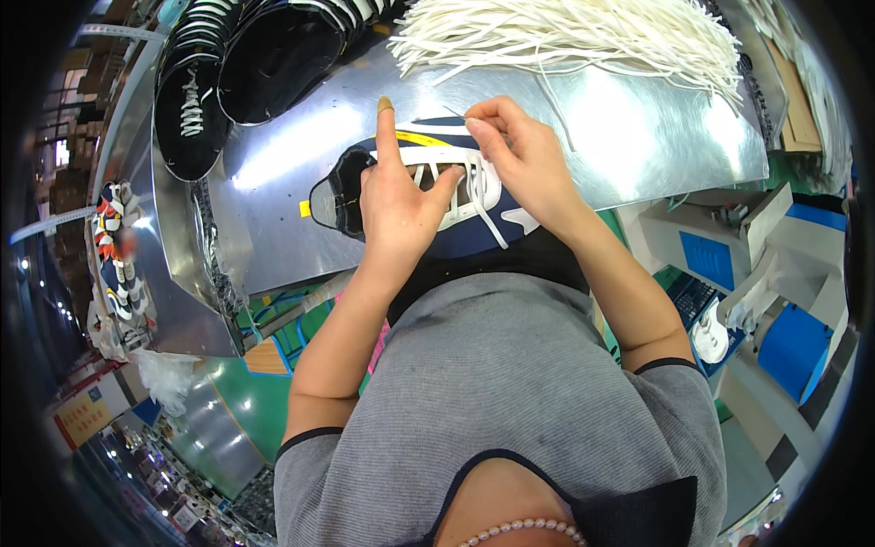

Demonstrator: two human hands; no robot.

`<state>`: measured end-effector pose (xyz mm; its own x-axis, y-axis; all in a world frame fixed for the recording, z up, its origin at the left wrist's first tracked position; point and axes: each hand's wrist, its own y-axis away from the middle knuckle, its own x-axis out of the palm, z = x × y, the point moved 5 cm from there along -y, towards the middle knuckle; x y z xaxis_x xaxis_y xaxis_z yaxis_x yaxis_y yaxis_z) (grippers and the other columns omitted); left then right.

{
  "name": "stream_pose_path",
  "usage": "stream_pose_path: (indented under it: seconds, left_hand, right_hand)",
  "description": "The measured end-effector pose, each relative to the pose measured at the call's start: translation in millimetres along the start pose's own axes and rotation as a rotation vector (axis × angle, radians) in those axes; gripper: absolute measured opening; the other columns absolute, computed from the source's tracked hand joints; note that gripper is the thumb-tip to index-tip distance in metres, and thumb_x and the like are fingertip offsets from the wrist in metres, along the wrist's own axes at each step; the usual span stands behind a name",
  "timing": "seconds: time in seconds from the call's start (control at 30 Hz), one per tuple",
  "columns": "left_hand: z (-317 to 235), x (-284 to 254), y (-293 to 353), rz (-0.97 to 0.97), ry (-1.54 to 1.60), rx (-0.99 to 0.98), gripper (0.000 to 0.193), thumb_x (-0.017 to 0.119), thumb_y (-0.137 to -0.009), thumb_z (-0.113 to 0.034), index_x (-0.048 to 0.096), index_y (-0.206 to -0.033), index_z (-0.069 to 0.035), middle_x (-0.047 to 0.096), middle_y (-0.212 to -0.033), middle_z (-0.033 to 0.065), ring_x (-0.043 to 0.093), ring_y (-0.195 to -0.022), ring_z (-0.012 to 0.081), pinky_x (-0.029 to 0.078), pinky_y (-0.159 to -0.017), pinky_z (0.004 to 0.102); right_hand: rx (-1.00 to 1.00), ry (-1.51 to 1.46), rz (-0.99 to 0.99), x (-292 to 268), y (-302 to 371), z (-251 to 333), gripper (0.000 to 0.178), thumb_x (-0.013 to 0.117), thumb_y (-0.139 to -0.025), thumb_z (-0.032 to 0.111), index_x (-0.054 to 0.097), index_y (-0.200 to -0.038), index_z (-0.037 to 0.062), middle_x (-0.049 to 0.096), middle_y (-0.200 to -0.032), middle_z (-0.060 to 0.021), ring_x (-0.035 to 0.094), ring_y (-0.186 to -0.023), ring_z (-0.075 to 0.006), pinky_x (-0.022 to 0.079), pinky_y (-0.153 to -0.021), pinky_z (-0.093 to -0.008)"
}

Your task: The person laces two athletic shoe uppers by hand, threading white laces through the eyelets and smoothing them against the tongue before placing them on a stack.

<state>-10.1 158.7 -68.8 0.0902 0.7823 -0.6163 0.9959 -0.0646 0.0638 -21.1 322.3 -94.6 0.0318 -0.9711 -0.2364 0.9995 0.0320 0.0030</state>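
Observation:
A navy shoe [442, 242] with white trim and a dark grey collar lies sideways on the metal table, its heel to the left. A white shoelace [492, 226] runs across its lacing area, one loose end trailing toward me. My left hand [397, 208] grips the shoe around its throat. Its thumb presses by the laces, the index finger points away with a tan cover on its tip, and the other fingers are curled and partly hidden. Above the toe, my right hand [521, 150] pinches what looks like the lace's other thin end between thumb and index finger.
A heap of white shoelaces [565, 36] covers the table's far side, one strand straying nearer. Several black shoes [189, 123] with white laces stand at the far left. The metal table [273, 214] has its near edge at my waist. Grey-and-blue bins [706, 260] stand at the right.

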Motion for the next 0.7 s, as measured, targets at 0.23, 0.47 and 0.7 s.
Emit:
stream_pose_path:
  seconds: [0.23, 0.47, 0.7]
  left_hand:
    - [6, -7, 5, 0.266, 0.457, -0.011, 0.087, 0.072, -0.08, 0.005, 0.026, -0.154, -0.002, 0.057, -0.13, 0.0136, 0.065, -0.104, 0.0177, 0.053, -0.088, 0.0298]
    - [-7, -23, 23, 0.315, 0.321, -0.094, 0.073, 0.065, -0.093, -0.005, 0.024, -0.153, 0.0, 0.065, -0.121, 0.0214, 0.066, -0.107, 0.0205, 0.053, -0.09, 0.0317]
    - [0, -31, 23, 0.014, 0.178, 0.127, 0.054, 0.066, -0.094, -0.01, 0.041, -0.141, 0.004, 0.07, -0.106, 0.0214, 0.071, -0.095, 0.0237, 0.055, -0.083, 0.0333]
  right_hand:
    - [-0.002, 0.132, -0.066, 2, -1, 2, 0.021, 0.058, -0.097, 0.026, 0.063, -0.102, 0.0063, 0.071, -0.085, -0.015, 0.068, -0.078, -0.0345, 0.052, -0.071, -0.0418]
    - [0.008, -0.056, -0.08, -2, -2, -7, 0.024, 0.066, -0.094, 0.025, 0.063, -0.108, 0.0053, 0.069, -0.08, -0.0093, 0.064, -0.068, -0.019, 0.049, -0.064, -0.0324]
    - [-0.078, -0.224, -0.077, -3, -9, 6, 0.021, 0.072, -0.089, 0.015, 0.066, -0.105, 0.0035, 0.065, -0.076, -0.0015, 0.054, -0.065, -0.0054, 0.043, -0.059, -0.0228]
